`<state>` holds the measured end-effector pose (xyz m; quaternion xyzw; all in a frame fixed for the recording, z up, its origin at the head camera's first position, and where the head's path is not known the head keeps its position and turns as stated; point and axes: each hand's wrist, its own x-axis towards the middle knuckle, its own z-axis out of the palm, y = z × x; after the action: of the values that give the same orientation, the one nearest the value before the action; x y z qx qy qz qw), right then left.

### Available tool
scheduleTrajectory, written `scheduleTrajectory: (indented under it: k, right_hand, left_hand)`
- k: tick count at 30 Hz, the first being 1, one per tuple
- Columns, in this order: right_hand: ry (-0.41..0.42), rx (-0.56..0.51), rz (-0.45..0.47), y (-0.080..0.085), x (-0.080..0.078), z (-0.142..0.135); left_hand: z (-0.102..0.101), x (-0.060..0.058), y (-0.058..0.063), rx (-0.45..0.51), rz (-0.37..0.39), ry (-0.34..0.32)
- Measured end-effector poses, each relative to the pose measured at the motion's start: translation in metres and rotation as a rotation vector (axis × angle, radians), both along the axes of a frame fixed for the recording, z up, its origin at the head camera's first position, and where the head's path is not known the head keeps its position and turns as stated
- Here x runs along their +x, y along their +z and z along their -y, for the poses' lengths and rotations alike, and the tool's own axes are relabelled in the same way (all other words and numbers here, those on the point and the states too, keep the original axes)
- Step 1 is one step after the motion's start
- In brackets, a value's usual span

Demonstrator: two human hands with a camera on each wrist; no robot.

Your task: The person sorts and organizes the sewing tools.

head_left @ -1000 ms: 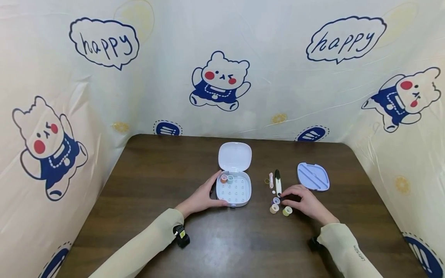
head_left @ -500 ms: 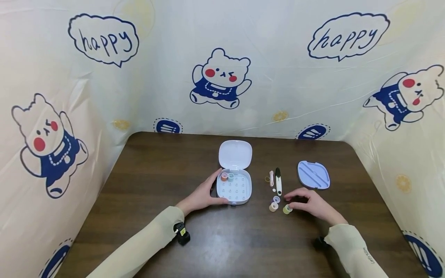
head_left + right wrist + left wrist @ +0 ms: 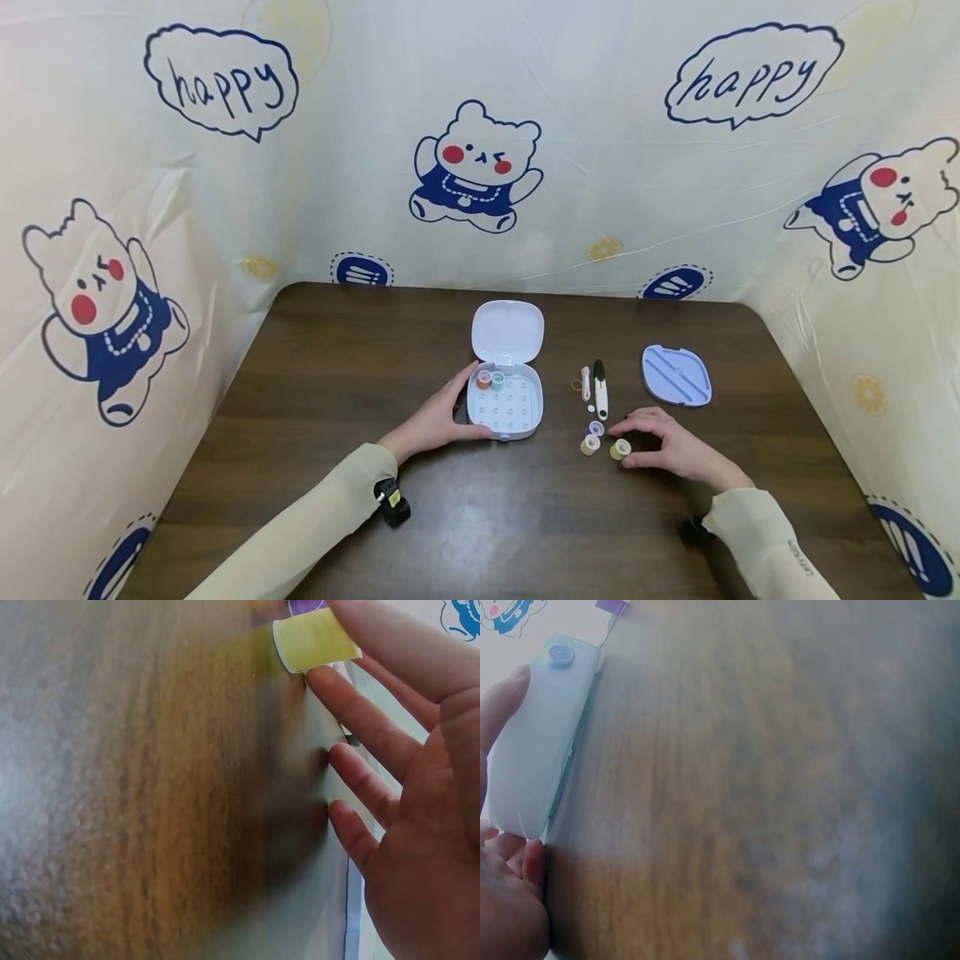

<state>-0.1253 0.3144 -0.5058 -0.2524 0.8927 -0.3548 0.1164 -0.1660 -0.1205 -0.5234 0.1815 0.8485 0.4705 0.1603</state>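
Note:
My left hand (image 3: 435, 421) grips the left side of a white sewing box (image 3: 534, 425), thumb at its front edge and fingers along the side. The box's lid (image 3: 507, 330) stands open at the back. Rows of small pegs cover its floor, with an orange thread spool (image 3: 483, 380) and a pale green thread spool (image 3: 497, 380) at the back left. My right hand (image 3: 678, 450) is spread around a yellow thread spool (image 3: 620, 450); in the right wrist view the thumb overlaps this spool (image 3: 319, 641). Left of it are a purple thread spool (image 3: 596, 428) and a cream thread spool (image 3: 590, 445).
Behind the loose spools lie a slim black-and-white tool (image 3: 601, 392), a small pink item (image 3: 586, 383) and a tiny white piece (image 3: 591, 409). A lilac tray (image 3: 677, 377) with a diagonal bar lies farther right. Printed cloth (image 3: 570, 167) hangs around the dark wooden table (image 3: 480, 517).
My right hand has moved right and toward me, from beside the purple spool to the yellow one, its thumb and fingers spreading. The left hand stays on the box.

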Motion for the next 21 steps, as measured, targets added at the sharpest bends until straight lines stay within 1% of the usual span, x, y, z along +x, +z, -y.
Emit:
scheduleTrajectory:
  k: [2,9,14,18,21]
  right_hand:
    - [0.008,-0.001,-0.026,-0.0011,-0.0010,0.0007]
    - [-0.020,-0.014,-0.082,-0.0069,-0.0036,0.0016]
    - [-0.022,-0.018,-0.131,-0.0082,-0.0051,0.0013]
    - [-0.047,-0.012,-0.099,-0.0072,-0.0055,0.0016]
    - [-0.084,-0.002,-0.085,-0.0068,-0.0053,0.0022]
  left_hand:
    - [0.0005,0.0001,0.0011,0.003,0.003,0.002]
    - [0.0006,-0.0003,-0.0003,0.000,-0.006,-0.001]
    - [0.0007,-0.0006,-0.0010,0.005,-0.002,-0.005]
    - [0.0008,-0.0006,-0.0013,0.003,0.000,-0.007]
    - [0.0009,-0.0004,-0.0008,0.002,0.003,-0.005]
